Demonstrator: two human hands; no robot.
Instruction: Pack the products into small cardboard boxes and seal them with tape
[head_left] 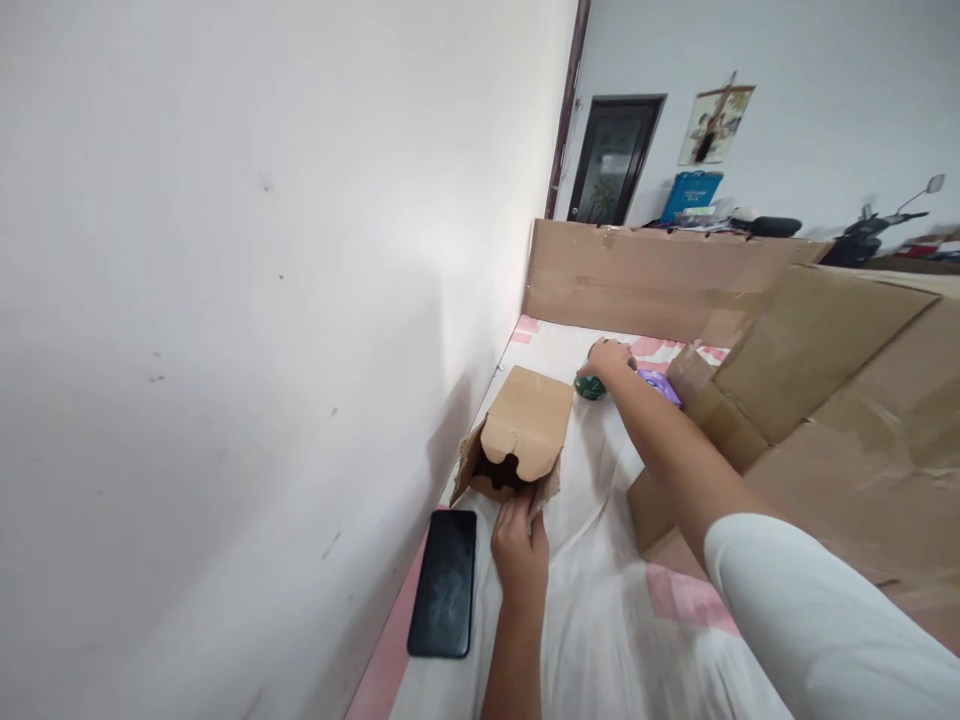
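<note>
A small brown cardboard box (529,400) lies on the bedsheet close to the wall, its flapped end with a wavy cut-out opening facing me. My left hand (519,535) holds the lower flap at that opening, fingertips hidden behind the edge. Beyond the box, my right hand (609,357) is closed over the top of a green round container (590,387), which stands on the sheet; its label is too small to read. Just right of that hand, partly behind my forearm, is a purple packet (661,386).
A black smartphone (442,585) lies left of my left forearm, by the white wall (262,300). Large cardboard pieces (847,450) stand along the right, and a long cardboard panel (645,275) closes off the far end. The sheet (592,600) is wrinkled.
</note>
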